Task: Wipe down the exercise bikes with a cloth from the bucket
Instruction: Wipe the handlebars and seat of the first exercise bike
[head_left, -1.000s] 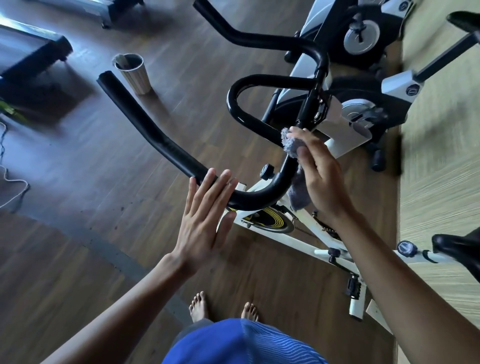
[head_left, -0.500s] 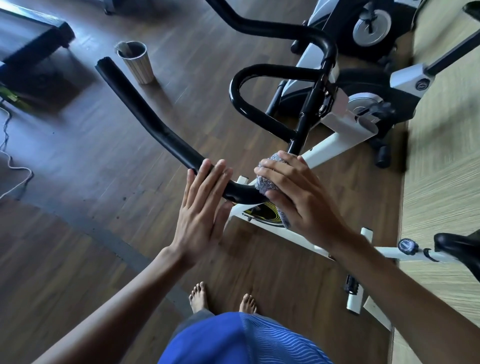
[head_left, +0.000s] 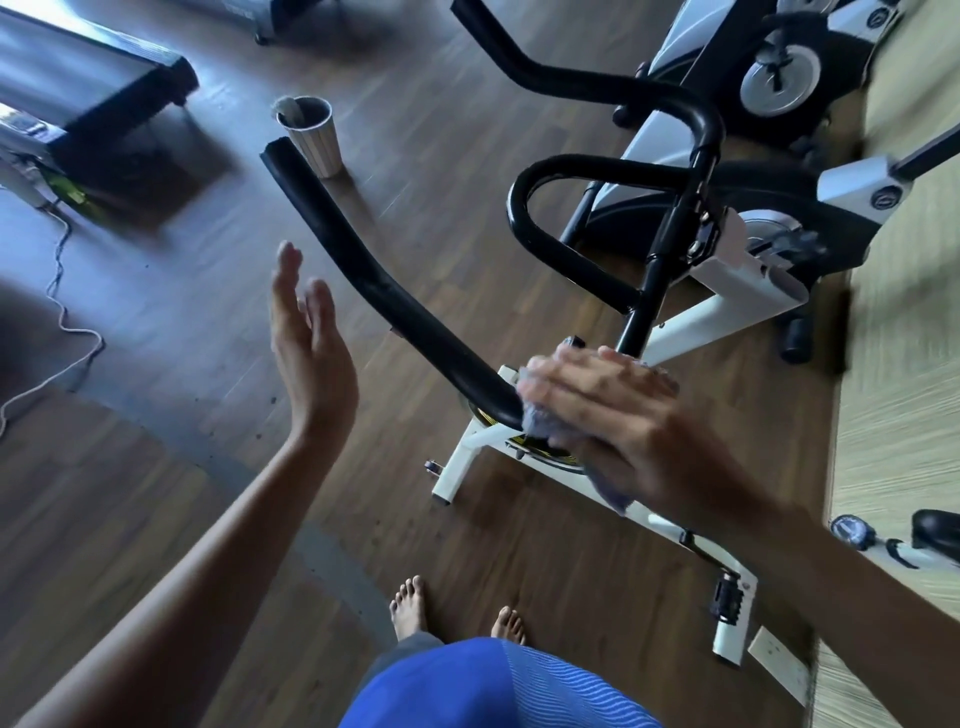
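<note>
A right grip (head_left: 613, 410) is clutching a grey-blue cloth (head_left: 543, 422) against the black padded handlebar (head_left: 374, 280) of a white exercise bike (head_left: 467, 452); the left grip (head_left: 311, 353) is hovering released (fingers straight) beside it.

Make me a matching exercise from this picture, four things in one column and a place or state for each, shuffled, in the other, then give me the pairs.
Column one
1. left hand
2. cloth
3. bucket
4. feet

Column two
A. stands on the floor beyond the free end of the handlebar
B. bare, side by side
C. open, touching nothing
D. held against the handlebar by the right hand

Pairs: 1-C, 2-D, 3-A, 4-B
</note>
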